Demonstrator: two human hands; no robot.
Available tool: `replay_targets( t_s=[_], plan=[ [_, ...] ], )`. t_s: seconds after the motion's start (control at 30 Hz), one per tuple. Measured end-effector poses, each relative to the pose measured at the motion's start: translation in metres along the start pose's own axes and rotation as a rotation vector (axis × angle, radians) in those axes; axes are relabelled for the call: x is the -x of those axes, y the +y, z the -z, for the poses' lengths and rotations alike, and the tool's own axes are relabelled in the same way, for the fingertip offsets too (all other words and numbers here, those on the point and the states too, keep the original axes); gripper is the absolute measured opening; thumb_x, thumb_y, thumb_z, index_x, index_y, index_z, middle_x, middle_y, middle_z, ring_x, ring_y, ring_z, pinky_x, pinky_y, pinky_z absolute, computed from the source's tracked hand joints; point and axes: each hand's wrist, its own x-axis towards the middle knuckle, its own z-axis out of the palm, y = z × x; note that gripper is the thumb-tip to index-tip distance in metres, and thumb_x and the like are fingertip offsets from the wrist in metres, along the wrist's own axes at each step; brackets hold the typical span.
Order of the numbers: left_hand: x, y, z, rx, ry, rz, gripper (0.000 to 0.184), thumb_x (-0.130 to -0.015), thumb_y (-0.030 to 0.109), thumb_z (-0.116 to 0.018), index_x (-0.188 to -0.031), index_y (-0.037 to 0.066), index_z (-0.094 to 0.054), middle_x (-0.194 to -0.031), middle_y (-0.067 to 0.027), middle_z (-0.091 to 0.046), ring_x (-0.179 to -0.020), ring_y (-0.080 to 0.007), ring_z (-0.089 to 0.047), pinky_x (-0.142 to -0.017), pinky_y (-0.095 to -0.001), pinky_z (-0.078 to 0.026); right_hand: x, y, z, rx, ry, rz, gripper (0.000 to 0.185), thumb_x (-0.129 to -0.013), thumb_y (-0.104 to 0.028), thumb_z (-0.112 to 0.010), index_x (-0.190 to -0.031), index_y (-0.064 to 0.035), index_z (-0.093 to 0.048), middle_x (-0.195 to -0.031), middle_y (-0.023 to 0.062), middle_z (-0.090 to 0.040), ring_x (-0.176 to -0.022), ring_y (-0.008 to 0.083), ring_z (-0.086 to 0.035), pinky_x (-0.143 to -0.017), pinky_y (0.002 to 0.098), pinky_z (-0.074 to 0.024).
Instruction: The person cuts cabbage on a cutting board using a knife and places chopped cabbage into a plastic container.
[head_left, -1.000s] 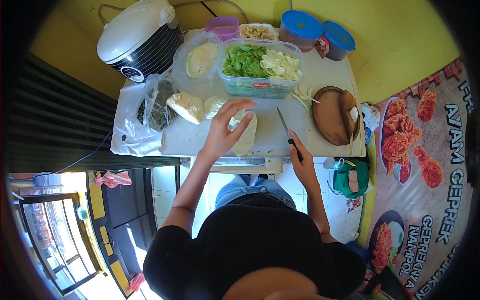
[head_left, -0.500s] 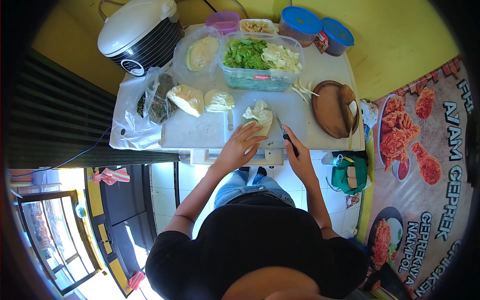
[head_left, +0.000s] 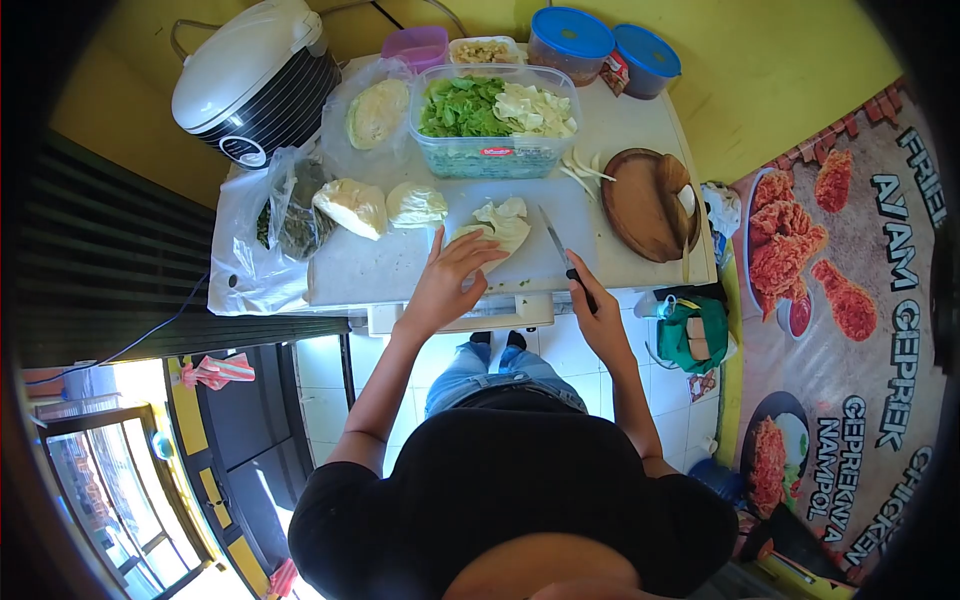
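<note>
On the white cutting board (head_left: 575,205) lies a pale piece of cabbage (head_left: 510,222), its top leaves loose and folded. My left hand (head_left: 452,275) reaches over the near left side of this piece, fingertips against it, index finger raised apart from the others. A knife (head_left: 553,238) with a black handle is gripped in my right hand (head_left: 598,312). Its blade points away from me, to the right of the cabbage and apart from it. Two more cabbage chunks, a larger one (head_left: 352,207) and a smaller one (head_left: 417,205), sit left of the board.
Behind the board stands a clear tub (head_left: 495,157) of chopped greens and cabbage. A wooden mortar (head_left: 635,215) with a pestle is at right, near pale strips (head_left: 582,170). Plastic bags (head_left: 250,240) and a rice cooker (head_left: 250,85) occupy the left; blue-lidded containers (head_left: 572,40) stand behind.
The knife has moved away from the cabbage to the right. My left index finger has lifted, and the cabbage leaves lie more spread out. The whole view has shifted slightly.
</note>
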Motion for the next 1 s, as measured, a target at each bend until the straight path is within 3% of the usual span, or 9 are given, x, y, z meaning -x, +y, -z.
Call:
replay_targets(
  t_s=[0.23, 0.43, 0.73, 0.93, 1.0],
  plan=[
    [-0.002, 0.002, -0.015, -0.052, 0.096, 0.014, 0.04, -0.092, 0.02, -0.059, -0.132, 0.016, -0.055, -0.137, -0.0044, -0.052, -0.133, -0.0259, -0.042, -0.113, -0.0535, -0.022, 0.0, -0.002, -0.004, -0.003, -0.009, 0.004, 0.042, -0.1, -0.016, -0.049, -0.143, -0.0143, -0.046, -0.077, -0.0026, -0.045, -0.068, 0.0067, -0.034, -0.062, 0.0199, -0.0336],
    [0.001, -0.002, -0.025, -0.134, 0.073, 0.025, 0.04, -0.096, 0.024, -0.053, -0.135, 0.017, -0.053, -0.14, -0.0027, -0.05, -0.136, -0.0249, -0.039, -0.114, -0.0521, -0.02, 0.0, -0.003, -0.008, 0.001, -0.018, 0.027, 0.042, -0.1, -0.016, -0.049, -0.142, -0.0142, -0.046, -0.077, -0.0023, -0.045, -0.067, 0.0066, -0.034, -0.062, 0.0199, -0.0335],
    [-0.008, -0.008, -0.01, -0.192, 0.034, -0.021, 0.032, -0.095, 0.017, -0.051, -0.126, 0.015, -0.06, -0.134, 0.0002, -0.056, -0.132, -0.023, -0.043, -0.114, -0.055, -0.017, -0.003, -0.006, -0.012, 0.017, -0.056, -0.017, 0.041, -0.101, -0.016, -0.048, -0.142, -0.0139, -0.046, -0.074, -0.0031, -0.042, -0.066, 0.0065, -0.033, -0.06, 0.0205, -0.0337],
    [-0.009, -0.01, -0.003, -0.141, -0.01, -0.025, 0.034, -0.094, 0.022, -0.056, -0.128, 0.017, -0.059, -0.134, -0.0023, -0.056, -0.132, -0.024, -0.043, -0.115, -0.056, -0.013, -0.012, -0.005, -0.015, -0.005, -0.081, -0.016, 0.042, -0.102, -0.019, -0.044, -0.144, -0.0161, -0.044, -0.07, -0.0022, -0.039, -0.063, 0.0077, -0.035, -0.059, 0.0213, -0.0351],
    [-0.011, -0.008, -0.003, -0.132, 0.033, -0.023, 0.035, -0.092, 0.021, -0.059, -0.126, 0.015, -0.06, -0.133, -0.003, -0.057, -0.128, -0.0239, -0.047, -0.114, -0.055, -0.017, -0.017, -0.005, -0.019, 0.003, -0.099, -0.013, 0.042, -0.102, -0.02, -0.044, -0.145, -0.0173, -0.042, -0.069, -0.0018, -0.038, -0.062, 0.0081, -0.035, -0.059, 0.0216, -0.0355]
  ],
)
